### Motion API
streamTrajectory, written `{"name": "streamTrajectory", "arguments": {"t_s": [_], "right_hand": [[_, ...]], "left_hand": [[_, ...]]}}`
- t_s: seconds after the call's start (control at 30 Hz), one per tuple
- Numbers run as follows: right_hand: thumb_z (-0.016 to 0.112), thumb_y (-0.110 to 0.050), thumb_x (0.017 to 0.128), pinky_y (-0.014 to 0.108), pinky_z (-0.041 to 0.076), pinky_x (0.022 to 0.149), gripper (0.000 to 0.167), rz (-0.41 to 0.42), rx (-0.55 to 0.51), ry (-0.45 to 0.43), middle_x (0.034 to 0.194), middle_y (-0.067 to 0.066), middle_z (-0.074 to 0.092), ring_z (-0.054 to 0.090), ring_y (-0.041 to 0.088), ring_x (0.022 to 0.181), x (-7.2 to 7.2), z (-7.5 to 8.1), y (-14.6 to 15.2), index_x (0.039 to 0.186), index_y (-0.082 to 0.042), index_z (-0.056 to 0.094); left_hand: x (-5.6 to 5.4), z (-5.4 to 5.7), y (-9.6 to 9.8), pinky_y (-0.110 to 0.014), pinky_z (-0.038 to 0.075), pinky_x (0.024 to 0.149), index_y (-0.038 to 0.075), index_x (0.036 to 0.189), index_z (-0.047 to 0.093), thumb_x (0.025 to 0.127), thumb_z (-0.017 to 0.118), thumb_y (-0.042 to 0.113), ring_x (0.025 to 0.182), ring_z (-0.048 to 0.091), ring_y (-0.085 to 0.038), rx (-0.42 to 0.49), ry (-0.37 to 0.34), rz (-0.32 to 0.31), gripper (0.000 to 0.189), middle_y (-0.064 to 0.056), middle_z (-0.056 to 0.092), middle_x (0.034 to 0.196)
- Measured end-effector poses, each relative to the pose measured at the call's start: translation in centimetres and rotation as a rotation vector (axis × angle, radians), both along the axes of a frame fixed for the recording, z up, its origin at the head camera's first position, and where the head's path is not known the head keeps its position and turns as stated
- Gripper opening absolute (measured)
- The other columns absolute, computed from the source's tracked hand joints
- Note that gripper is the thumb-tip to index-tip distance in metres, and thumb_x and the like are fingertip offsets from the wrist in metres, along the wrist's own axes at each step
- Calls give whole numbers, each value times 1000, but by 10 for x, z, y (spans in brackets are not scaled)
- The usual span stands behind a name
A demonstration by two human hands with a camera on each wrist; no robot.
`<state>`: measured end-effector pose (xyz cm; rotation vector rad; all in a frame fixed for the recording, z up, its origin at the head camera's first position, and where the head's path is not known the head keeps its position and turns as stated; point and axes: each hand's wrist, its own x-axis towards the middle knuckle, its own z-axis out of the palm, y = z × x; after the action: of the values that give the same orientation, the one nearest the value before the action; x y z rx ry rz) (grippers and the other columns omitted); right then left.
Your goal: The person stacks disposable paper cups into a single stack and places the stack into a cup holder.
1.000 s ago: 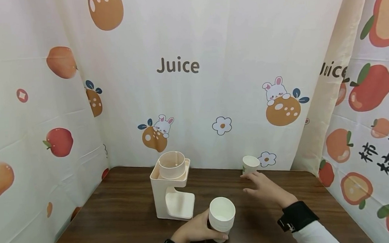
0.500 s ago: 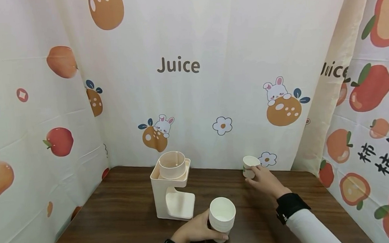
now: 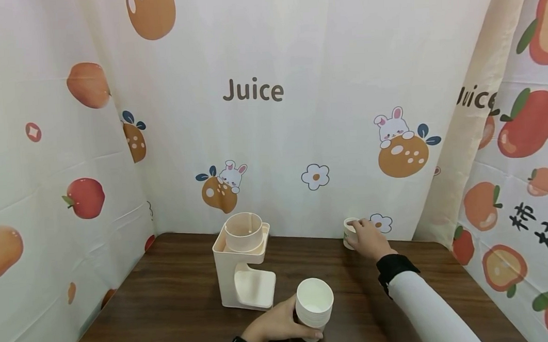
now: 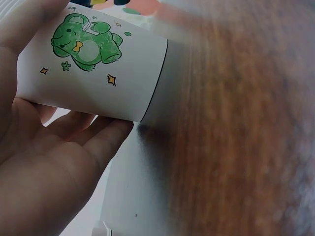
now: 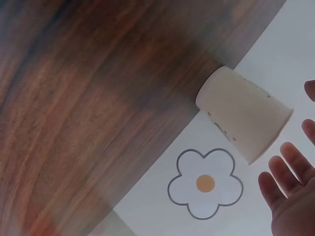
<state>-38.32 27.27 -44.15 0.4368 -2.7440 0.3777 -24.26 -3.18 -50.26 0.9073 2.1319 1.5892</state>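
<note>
My left hand [image 3: 276, 323] grips a stack of nested white paper cups [image 3: 314, 304] upright near the table's front. In the left wrist view, the thumb and fingers curl round the lowest cup [image 4: 93, 54], which bears a green bear print; its base is close over the table. At the table's back edge stands a single paper cup [image 3: 349, 236], and my right hand [image 3: 371, 241] is at its rim. The right wrist view shows that cup [image 5: 243, 110] upright on the wood, with the right hand's fingers [image 5: 282, 172] extended beside the rim and a gap between.
Left of the stack stands a cream cup-holder-like stand [image 3: 228, 279], with a round open tube [image 3: 243, 232] on top and a flat ledge [image 3: 257, 289] low down. A printed curtain [image 3: 277, 140] hangs right behind the dark wooden table [image 3: 169, 300].
My right hand has moved forward and slightly left, from short of the single cup to its rim. The left hand and its stack of cups have stayed in place.
</note>
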Motion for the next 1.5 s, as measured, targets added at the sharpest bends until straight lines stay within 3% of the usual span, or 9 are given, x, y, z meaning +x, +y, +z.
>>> {"name": "streamTrajectory", "arguments": {"t_s": [0.17,0.4,0.67,0.97,1.27,1.5], "right_hand": [[67,-25,94,61,50,83,46,-61,-12,-57,124,34,52,54,51,109,-15,2,2,133,0,58],[65,-30,95,63,47,85,53,-126,11,-161,126,34,51,49,52,112,-28,3,3,139,-3,55],[64,-27,93,68,43,91,53,-126,60,-207,130,35,51,48,52,116,-29,8,-7,140,-4,56],[66,-28,92,69,44,88,56,-208,73,-262,136,36,46,48,55,114,-23,12,-20,144,-9,53],[65,-24,92,64,47,85,42,-147,96,-200,117,33,59,53,51,106,-18,17,-19,131,-8,60],[68,-24,94,56,53,73,37,-125,53,-259,111,35,56,58,45,91,-13,18,-17,125,-6,58]], "left_hand": [[0,0,0,-36,40,100,29,143,44,80,86,23,114,57,-8,-2,-7,14,75,15,61,121],[-1,-2,-1,-35,42,97,28,142,46,81,86,22,112,58,-8,4,-22,9,74,14,62,120],[0,-3,-1,-35,42,96,29,142,46,80,86,22,112,58,-8,3,-19,14,74,14,62,120],[-1,-1,-1,-37,42,97,30,143,43,81,85,21,113,57,-8,9,-23,-4,76,14,61,122],[1,-2,-2,-36,41,99,31,142,44,80,87,23,113,57,-8,3,3,5,75,14,62,121],[0,-4,-4,-37,41,98,29,144,43,81,86,20,114,57,-9,8,-46,-17,76,14,61,123]]}}
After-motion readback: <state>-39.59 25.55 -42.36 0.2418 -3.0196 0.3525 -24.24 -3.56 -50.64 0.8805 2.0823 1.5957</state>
